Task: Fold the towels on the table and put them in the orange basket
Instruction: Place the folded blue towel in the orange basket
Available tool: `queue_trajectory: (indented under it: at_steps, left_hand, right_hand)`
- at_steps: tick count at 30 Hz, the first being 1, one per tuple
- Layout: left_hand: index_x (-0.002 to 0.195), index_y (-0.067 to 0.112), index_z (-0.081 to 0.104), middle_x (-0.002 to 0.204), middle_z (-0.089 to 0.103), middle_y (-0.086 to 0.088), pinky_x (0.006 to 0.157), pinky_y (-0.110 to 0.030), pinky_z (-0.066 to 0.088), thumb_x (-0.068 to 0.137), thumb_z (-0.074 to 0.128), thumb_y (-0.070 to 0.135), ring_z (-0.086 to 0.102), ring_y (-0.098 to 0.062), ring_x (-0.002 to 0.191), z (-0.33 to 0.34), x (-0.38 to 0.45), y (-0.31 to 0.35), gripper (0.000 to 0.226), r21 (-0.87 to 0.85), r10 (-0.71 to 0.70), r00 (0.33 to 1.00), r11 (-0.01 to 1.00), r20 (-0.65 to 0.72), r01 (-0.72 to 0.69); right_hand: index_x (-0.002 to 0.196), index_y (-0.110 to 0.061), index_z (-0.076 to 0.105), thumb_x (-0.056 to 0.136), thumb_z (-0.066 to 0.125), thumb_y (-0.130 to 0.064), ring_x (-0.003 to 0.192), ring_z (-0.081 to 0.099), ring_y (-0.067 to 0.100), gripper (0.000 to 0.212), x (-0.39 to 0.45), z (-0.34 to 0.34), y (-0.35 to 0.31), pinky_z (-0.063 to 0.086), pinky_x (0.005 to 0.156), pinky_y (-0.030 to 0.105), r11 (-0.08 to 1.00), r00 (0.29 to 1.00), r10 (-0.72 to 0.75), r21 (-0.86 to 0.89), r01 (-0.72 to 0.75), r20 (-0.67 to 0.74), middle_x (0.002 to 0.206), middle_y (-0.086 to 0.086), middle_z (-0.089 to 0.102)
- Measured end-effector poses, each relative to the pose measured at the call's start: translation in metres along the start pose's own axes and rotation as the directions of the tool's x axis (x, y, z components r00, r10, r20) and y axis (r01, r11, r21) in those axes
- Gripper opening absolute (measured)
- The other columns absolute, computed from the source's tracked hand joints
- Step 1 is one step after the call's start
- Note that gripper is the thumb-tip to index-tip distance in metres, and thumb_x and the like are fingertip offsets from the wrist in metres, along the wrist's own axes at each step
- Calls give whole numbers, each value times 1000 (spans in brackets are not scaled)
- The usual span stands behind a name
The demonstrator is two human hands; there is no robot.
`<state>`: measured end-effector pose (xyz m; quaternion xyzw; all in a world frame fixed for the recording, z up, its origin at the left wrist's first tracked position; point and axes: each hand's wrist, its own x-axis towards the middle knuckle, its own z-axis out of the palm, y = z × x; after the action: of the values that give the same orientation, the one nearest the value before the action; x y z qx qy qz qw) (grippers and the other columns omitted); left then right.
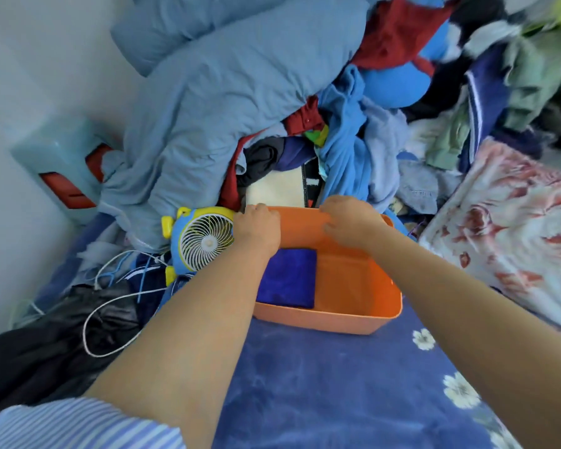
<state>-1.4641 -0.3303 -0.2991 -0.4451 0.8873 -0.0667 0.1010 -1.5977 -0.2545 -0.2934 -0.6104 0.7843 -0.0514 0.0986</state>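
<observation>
Nearest you, a striped blue-and-white sleeve (78,426) covers your left upper arm, and both bare forearms reach forward over a dark blue cloth with white flowers (321,384). On that cloth sits the orange rectangular plastic basket (353,315), and a folded dark blue towel (289,280) lies flat on its floor, against the left side. Your left hand (259,226) grips the basket's far left corner, fingers curled over the rim. Your right hand (347,222) holds the far rim, fingers bent over its edge. Just left of the basket stands a small blue-and-yellow desk fan with a white grille (201,243), touching your left hand. Beyond lies a pile of mixed clothing and pale blue bedding (240,92).
</observation>
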Motion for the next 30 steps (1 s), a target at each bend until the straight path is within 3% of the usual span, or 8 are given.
queue_trajectory:
  at_steps: [4,8,11,15,19,25,30]
  left_hand:
    - [125,11,47,128,45,-13,94,-39,39,88,41,6,41,-30,122,-54,-67,-7,38,-15,31,996,999,-80,-32]
    - [124,10,50,129,45,-14,93,-38,40,88,42,5,41,-31,121,-103,-135,-11,37,-66,39,985,997,-166,-51]
    - [124,10,51,131,43,-13,94,-39,40,88,45,6,38,-30,124,-132,-182,-1,37,-134,73,968,985,-239,-107]
    - [128,9,46,134,39,-12,96,-39,38,91,44,10,34,-30,127,-151,-276,28,37,-141,228,918,948,-323,-285]
    - [130,9,44,137,37,-13,97,-41,38,91,45,9,35,-32,127,-163,-356,73,40,-34,413,856,895,-311,-444]
    - [129,10,46,136,43,-13,100,-40,37,90,42,12,39,-31,127,-182,-489,177,39,106,679,642,712,-356,-694]
    - [128,9,48,133,45,-13,100,-39,38,89,41,13,41,-29,127,-189,-615,277,39,173,840,397,482,-370,-859]
  right_hand:
    - [117,-2,54,89,43,-13,113,48,33,32,-71,-54,-19,45,90,44,1000,987,19,22,-15,-157,124,15,51]
    - [128,-8,48,92,43,-17,118,46,31,37,-154,-99,-29,44,91,41,997,961,50,-41,-63,-273,132,13,47]
    - [123,-8,52,91,42,-18,112,49,30,34,-214,-123,-40,46,85,39,978,939,94,-146,-150,-332,124,13,51]
    - [116,-7,55,89,43,-15,110,50,30,31,-330,-139,-74,47,85,38,939,886,192,-184,-291,-422,118,12,54]
    - [120,-13,54,89,45,-18,113,50,29,33,-446,-137,-93,42,90,38,877,827,325,-180,-445,-460,122,10,53]
    - [123,-13,53,88,49,-21,120,46,31,37,-641,-124,-91,37,97,38,681,623,592,-94,-726,-511,129,12,50]
    - [126,-15,51,88,50,-21,120,46,33,38,-803,-110,-83,38,98,41,466,402,763,1,-885,-507,129,14,49]
